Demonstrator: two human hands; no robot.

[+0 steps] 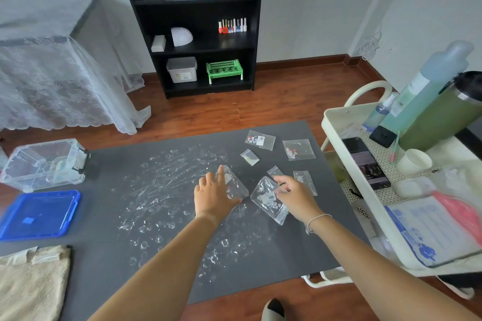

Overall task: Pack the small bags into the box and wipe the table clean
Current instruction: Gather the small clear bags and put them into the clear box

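Several small clear bags with tiny beads lie on the right part of the dark grey table (109, 263). My left hand (212, 193) holds one clear bag (236, 185) between thumb and fingers, just above the table. My right hand (293, 197) pinches the top of a larger bag with a barcode label (268, 199). Further bags lie beyond: a labelled one (260, 139), one at the far right (298, 149), a tiny one (249, 157) and one beside my right hand (305, 181). A clear plastic box (43, 164) stands open at the table's left edge. Wet smears cover the table's middle.
A blue lid (39, 214) lies in front of the clear box, a beige cloth (31, 284) at the near left corner. A white cart (407, 182) with bottles, a phone and a cup stands on the right. A black shelf (198, 23) stands behind.
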